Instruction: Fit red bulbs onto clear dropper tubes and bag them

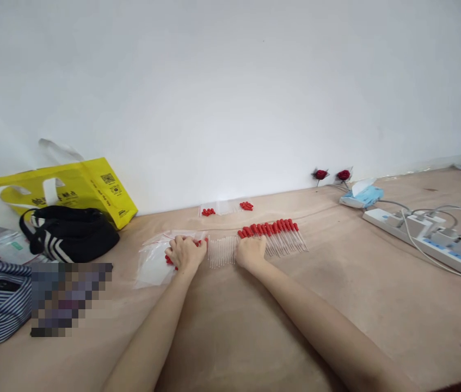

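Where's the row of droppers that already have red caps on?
In the head view, the red-capped droppers lie in a row on the table just right of the right hand, with the uncapped clear tubes between the two hands.

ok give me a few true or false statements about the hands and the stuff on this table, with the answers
1. The left hand rests on red caps on a clear plastic bag. True.
2. The row of red-capped droppers lies left of the left hand. False: it lies by the right hand, stretching off to that hand's right.
3. Uncapped clear tubes lie between the two hands. True.
4. The yellow bag lies flat in the middle of the table. False: it leans against the wall at far left, behind a black bag.
5. A white power strip sits at the right with plugs in it. True.
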The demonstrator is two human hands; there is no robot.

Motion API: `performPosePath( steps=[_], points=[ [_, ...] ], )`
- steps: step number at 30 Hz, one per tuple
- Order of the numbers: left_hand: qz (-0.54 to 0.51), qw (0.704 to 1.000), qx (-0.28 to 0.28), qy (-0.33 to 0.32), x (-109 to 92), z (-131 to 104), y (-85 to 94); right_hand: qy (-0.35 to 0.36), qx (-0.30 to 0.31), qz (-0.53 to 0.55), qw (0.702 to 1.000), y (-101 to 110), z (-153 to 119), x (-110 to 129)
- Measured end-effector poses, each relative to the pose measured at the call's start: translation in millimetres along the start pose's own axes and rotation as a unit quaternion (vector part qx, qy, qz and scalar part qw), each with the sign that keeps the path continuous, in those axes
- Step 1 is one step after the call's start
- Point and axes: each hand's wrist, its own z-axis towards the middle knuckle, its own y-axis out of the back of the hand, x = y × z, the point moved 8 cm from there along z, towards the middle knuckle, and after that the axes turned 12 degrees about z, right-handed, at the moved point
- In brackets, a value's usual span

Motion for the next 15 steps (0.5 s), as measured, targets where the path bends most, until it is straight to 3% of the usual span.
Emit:
performPosePath(
  steps=[2, 5, 9, 10, 12, 15],
  points=[
    [-0.032, 0.999, 0.002, -0.028, -6, -1, 5.2, 0.007, 0.007, -0.006, 1.000, 1, -3, 3],
    [-0.099, 0.986, 0.030, -0.131, -24, -17, 14.0, 0.036, 0.006, -0.011, 0.999, 10, -13, 0],
    [-0.171, 0.939, 0.092, -0.282, -43, -70, 20.7, 0.116, -0.019, -0.006, 0.993, 30, -36, -22],
    [-0.212, 0.908, 0.114, -0.342, -50, -87, 22.3, 0.146, -0.012, 0.016, 0.989, 31, -43, -29],
    [-0.246, 0.883, 0.136, -0.376, -52, -109, 22.4, 0.230, 0.010, 0.079, 0.970, 32, -58, -40],
    [-0.260, 0.877, 0.165, -0.368, -52, -119, 17.5, 0.307, 0.020, 0.141, 0.941, 32, -76, -55]
  ],
)
